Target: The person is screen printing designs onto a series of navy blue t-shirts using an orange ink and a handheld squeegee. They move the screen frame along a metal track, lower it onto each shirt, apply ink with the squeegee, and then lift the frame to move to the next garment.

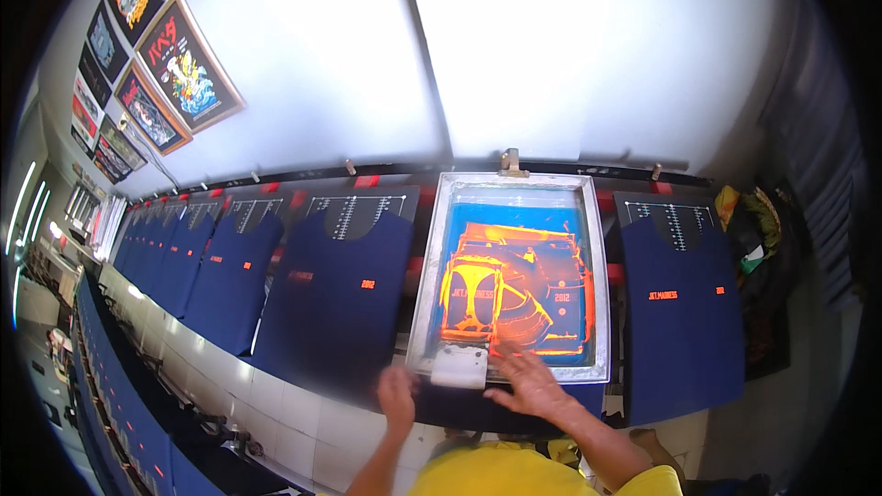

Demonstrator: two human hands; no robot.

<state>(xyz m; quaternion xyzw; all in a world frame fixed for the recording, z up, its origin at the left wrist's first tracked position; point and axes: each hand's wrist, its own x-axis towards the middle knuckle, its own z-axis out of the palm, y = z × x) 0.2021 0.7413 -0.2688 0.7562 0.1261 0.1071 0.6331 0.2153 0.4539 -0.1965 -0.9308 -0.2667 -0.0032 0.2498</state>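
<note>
A screen-printing frame (pixel 601 285) with a pale metal rim lies over a dark blue shirt on the board in front of me. Its blue mesh (pixel 542 214) is smeared with bright orange ink (pixel 522 237). My right hand (pixel 531 384) is at the frame's near edge, fingers spread and reaching over the rim, with no tool visible in it. A white strip (pixel 459 367) sits on that edge, just left of this hand. Off the frame's near left corner is my left hand (pixel 397 393), raised and blurred; how its fingers are closed is unclear.
A hinge clamp (pixel 512 163) stands at the frame's far edge, on a dark rail along the wall. Printed blue shirts lie on boards to the right (pixel 682 331) and left (pixel 335 312), with several more farther left. Another row of shirts (pixel 119 395) runs along the lower left.
</note>
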